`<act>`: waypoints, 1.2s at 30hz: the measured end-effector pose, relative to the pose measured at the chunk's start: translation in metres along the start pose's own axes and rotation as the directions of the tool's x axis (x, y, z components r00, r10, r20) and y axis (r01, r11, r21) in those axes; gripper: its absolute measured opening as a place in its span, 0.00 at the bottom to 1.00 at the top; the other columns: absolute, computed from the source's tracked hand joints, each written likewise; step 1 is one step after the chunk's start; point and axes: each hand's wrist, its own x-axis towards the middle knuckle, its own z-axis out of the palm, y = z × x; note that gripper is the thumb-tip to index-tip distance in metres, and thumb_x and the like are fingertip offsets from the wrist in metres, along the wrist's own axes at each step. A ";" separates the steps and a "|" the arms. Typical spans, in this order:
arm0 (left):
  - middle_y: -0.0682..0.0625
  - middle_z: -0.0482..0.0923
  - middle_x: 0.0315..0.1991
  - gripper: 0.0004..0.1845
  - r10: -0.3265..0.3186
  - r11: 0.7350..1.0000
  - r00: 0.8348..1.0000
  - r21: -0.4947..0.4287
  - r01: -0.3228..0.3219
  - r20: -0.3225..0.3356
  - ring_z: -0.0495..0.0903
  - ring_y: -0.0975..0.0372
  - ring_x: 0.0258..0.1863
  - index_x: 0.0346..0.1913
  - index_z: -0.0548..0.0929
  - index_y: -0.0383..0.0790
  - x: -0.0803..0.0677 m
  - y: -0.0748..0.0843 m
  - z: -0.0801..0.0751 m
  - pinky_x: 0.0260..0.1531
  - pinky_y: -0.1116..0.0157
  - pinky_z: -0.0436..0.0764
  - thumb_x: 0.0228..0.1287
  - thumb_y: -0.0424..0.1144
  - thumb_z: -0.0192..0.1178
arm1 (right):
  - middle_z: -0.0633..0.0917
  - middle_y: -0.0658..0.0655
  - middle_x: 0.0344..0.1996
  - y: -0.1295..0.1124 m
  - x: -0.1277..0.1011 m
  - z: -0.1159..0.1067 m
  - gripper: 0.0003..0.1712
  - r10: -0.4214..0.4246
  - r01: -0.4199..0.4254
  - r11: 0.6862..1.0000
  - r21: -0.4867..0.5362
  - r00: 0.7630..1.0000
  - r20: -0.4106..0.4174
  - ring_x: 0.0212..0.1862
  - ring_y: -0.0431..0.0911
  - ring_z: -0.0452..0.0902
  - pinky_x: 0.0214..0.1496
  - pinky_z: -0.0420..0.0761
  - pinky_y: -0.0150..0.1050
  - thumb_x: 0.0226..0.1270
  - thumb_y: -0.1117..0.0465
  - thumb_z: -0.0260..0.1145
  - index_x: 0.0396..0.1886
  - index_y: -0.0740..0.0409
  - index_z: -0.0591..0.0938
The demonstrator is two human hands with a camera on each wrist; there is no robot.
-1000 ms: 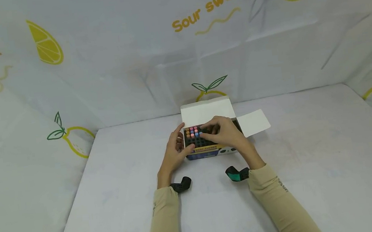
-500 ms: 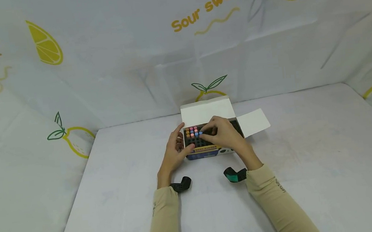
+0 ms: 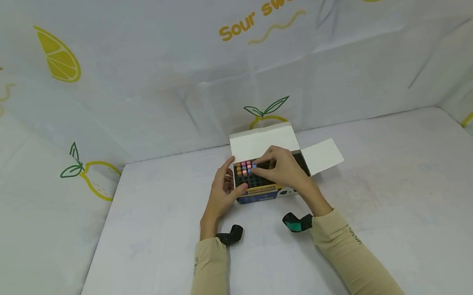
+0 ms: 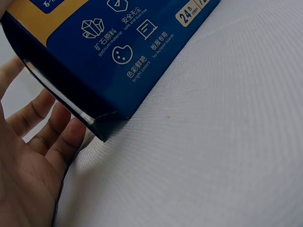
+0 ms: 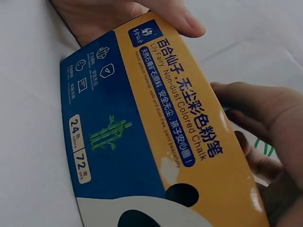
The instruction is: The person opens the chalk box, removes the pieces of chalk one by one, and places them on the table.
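A chalk box (image 3: 263, 196) stands open on the table, its blue and yellow front printed "Non-dust Colored Chalk" in the right wrist view. My left hand (image 3: 221, 196) steadies its left end, fingers around the side and thumb (image 5: 193, 24) on the front top edge. Over the box, my right hand (image 3: 286, 170) pinches a blue chalk stick (image 3: 254, 166) between thumb and forefinger; the rest of the stick is hidden. Orange, pink and blue chalk sticks (image 3: 244, 168) stand in the black holed insert (image 3: 249, 182), left of the right fingertips.
The white lid (image 3: 264, 142) stands raised behind the box, and a side flap (image 3: 323, 156) sticks out to the right. A white cloth covers the table (image 3: 398, 207). Behind rises a lemon-printed curtain (image 3: 162, 102). Dark wrist-worn devices (image 3: 298, 222) project inward from both wrists.
My right hand has shifted slightly left, and the blue chalk stick at its fingertips sits a little farther back in the insert. My left hand and the box have stayed in place.
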 end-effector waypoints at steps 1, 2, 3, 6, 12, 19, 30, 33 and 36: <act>0.43 0.66 0.51 0.47 0.000 1.000 1.000 0.006 0.000 -0.001 0.67 0.56 0.38 0.81 0.59 0.55 0.000 0.000 0.000 0.38 0.68 0.70 0.63 0.65 0.65 | 0.83 0.62 0.35 -0.001 0.000 0.000 0.14 -0.003 0.003 1.000 0.010 1.000 -0.016 0.30 0.45 0.74 0.35 0.74 0.34 0.62 0.61 0.77 0.44 0.64 0.91; 0.43 0.66 0.51 0.47 0.001 1.000 1.000 0.012 -0.001 -0.001 0.67 0.57 0.38 0.80 0.59 0.56 0.000 -0.001 0.000 0.38 0.68 0.71 0.62 0.67 0.64 | 0.83 0.62 0.35 -0.003 0.000 -0.001 0.14 -0.005 0.006 1.000 0.021 0.999 -0.036 0.31 0.46 0.74 0.35 0.74 0.34 0.61 0.60 0.77 0.44 0.64 0.91; 0.43 0.66 0.51 0.48 0.002 1.000 1.000 0.019 -0.002 -0.002 0.67 0.57 0.38 0.80 0.59 0.56 0.000 -0.001 0.000 0.38 0.68 0.71 0.62 0.69 0.63 | 0.83 0.62 0.35 -0.004 0.001 -0.002 0.14 -0.006 0.008 0.999 0.034 0.998 -0.055 0.31 0.46 0.74 0.35 0.74 0.34 0.61 0.60 0.77 0.44 0.64 0.91; 0.43 0.67 0.51 0.50 0.004 1.000 1.000 0.028 -0.003 -0.006 0.67 0.57 0.38 0.80 0.59 0.57 0.001 -0.001 0.000 0.38 0.68 0.71 0.59 0.74 0.61 | 0.83 0.61 0.35 -0.010 0.001 -0.006 0.14 -0.002 0.009 0.998 0.064 0.993 -0.114 0.31 0.46 0.75 0.35 0.74 0.35 0.61 0.59 0.77 0.44 0.63 0.91; 0.43 0.67 0.51 0.51 0.003 1.000 1.000 0.025 -0.003 -0.006 0.67 0.58 0.38 0.80 0.59 0.58 0.001 0.002 -0.001 0.38 0.67 0.71 0.59 0.75 0.61 | 0.82 0.60 0.36 -0.019 -0.001 -0.017 0.15 0.048 -0.008 0.986 0.165 0.970 -0.237 0.32 0.42 0.76 0.35 0.78 0.31 0.63 0.58 0.76 0.44 0.63 0.91; 0.42 0.67 0.51 0.45 0.005 1.000 1.000 0.028 -0.004 -0.010 0.67 0.53 0.36 0.81 0.60 0.54 0.000 0.002 0.000 0.37 0.66 0.69 0.65 0.61 0.65 | 0.82 0.60 0.37 -0.020 -0.020 -0.045 0.14 0.053 -0.021 0.990 0.139 0.971 -0.232 0.33 0.40 0.74 0.34 0.76 0.31 0.64 0.59 0.75 0.45 0.63 0.91; 0.40 0.66 0.53 0.44 -0.025 0.999 1.000 0.021 0.025 0.011 0.67 0.49 0.38 0.81 0.58 0.47 0.001 0.004 0.000 0.38 0.65 0.69 0.65 0.42 0.66 | 0.82 0.48 0.33 -0.002 -0.073 -0.096 0.12 0.102 -0.101 0.995 0.023 0.994 -0.047 0.35 0.38 0.74 0.33 0.72 0.35 0.64 0.58 0.75 0.44 0.57 0.92; 0.43 0.66 0.52 0.43 -0.023 1.000 1.000 0.021 0.023 0.002 0.66 0.53 0.38 0.81 0.59 0.54 0.000 0.004 0.000 0.37 0.67 0.68 0.66 0.46 0.67 | 0.82 0.46 0.29 0.007 -0.086 -0.105 0.08 0.091 -0.090 0.996 0.014 0.996 -0.012 0.31 0.39 0.72 0.31 0.70 0.34 0.64 0.60 0.75 0.42 0.55 0.93; 0.45 0.66 0.51 0.42 -0.012 1.000 1.000 0.010 0.012 -0.001 0.66 0.56 0.37 0.80 0.60 0.59 0.000 0.002 0.000 0.37 0.68 0.68 0.66 0.54 0.67 | 0.82 0.43 0.27 0.017 -0.096 -0.111 0.07 0.097 -0.097 0.995 -0.013 0.995 0.032 0.29 0.39 0.71 0.30 0.70 0.34 0.64 0.61 0.75 0.41 0.53 0.93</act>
